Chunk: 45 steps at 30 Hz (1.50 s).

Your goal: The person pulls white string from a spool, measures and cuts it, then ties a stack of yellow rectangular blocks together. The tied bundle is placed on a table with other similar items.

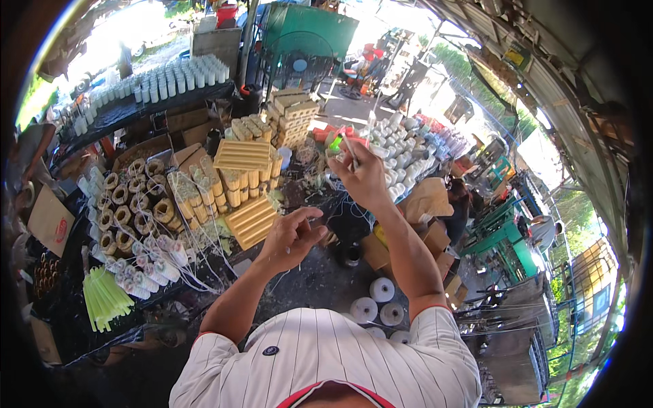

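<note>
My right hand (361, 176) is raised at the upper centre, its fingers pinched on a thin whitish stick-like piece (351, 149). A bright green object (335, 143) shows just beyond its fingertips. Lower and to the left, my left hand (296, 239) is held in the air with its thumb and fingers apart; no held object can be made out in it. Behind the left hand lies a ribbed yellow block (252, 220). Loose white strings (196, 255) run over the goods to the left. Beyond the right hand stand many white cylinders (403, 153).
Yellow bundles (245, 181) and hollow brown rolls (120, 194) fill the left table, with light-green sticks (106, 298) at its near edge. Cones of white thread (381, 289) stand low on the right, near cardboard boxes (377, 250). A person (543, 232) is at the far right.
</note>
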Available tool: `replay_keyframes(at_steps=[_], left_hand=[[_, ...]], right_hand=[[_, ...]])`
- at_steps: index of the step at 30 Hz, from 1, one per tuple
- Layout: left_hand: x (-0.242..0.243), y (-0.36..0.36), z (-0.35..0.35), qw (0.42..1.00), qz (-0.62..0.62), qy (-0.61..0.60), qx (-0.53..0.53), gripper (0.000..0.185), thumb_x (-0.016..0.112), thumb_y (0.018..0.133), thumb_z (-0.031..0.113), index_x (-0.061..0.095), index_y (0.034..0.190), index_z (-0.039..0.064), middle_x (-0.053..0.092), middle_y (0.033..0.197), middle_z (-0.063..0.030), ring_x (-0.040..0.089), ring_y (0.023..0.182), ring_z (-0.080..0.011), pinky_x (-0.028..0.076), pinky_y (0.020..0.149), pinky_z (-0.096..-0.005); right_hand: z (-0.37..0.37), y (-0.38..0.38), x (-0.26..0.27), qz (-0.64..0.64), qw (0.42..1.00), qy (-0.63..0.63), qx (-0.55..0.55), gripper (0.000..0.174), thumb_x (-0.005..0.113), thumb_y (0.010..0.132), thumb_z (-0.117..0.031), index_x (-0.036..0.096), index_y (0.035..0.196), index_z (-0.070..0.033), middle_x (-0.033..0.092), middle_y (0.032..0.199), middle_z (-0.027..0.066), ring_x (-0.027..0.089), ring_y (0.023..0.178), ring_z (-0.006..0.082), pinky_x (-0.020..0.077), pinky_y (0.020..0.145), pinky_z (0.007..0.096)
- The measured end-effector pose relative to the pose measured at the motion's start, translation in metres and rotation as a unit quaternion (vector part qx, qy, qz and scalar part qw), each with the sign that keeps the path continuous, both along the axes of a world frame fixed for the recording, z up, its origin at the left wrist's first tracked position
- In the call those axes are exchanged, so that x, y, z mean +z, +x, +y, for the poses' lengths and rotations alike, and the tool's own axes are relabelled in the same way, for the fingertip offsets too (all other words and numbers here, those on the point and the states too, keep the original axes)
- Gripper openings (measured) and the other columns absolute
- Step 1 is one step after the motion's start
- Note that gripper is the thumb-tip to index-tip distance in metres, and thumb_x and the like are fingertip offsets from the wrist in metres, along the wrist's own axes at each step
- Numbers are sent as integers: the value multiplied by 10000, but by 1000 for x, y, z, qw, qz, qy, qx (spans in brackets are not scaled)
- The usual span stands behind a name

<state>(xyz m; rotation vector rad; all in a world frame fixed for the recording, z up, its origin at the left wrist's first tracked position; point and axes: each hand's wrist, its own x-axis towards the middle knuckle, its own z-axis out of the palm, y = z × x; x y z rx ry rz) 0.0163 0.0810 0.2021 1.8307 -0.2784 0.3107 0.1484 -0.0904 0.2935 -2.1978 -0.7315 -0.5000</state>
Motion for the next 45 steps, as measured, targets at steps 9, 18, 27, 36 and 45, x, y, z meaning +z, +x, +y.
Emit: replay_keyframes(at_steps=[9,18,27,36,45], left_hand=[[-39,-43,68,982,88,-162,33,218,719,996,207,712,1174,82,492,665,78,380,596,-36,291,535,-245],[-56,-62,114,951,130,-252,121,247,733,987,184,690,1158,11,520,705,84,390,640,-21,290,581,-218],[-78,-16,106,915,137,-281,256,273,662,1025,164,652,1237,-8,507,727,72,373,639,-33,280,571,-212],[-71,55,75,810,40,-496,309,353,526,1048,98,528,1392,19,605,951,-56,487,805,-97,415,754,-257],[-69,81,82,861,115,-341,360,336,474,1054,35,557,1380,31,610,987,-55,535,832,-95,470,755,-247]], right_hand=[[24,80,-151,349,913,148,150,298,739,914,-184,632,1142,-24,626,844,45,621,715,182,533,675,373],[20,110,-360,624,744,231,-64,255,607,1061,-296,621,1061,-42,636,809,69,569,570,176,497,512,377],[32,311,-402,568,812,109,-73,403,688,908,54,624,1300,-19,700,999,83,643,825,195,496,668,386],[122,277,-298,389,903,48,177,370,738,959,-232,696,1219,29,754,1141,156,721,987,219,566,866,329],[147,101,-181,280,805,39,521,270,695,909,39,687,1178,18,746,1033,131,747,895,233,570,803,321]])
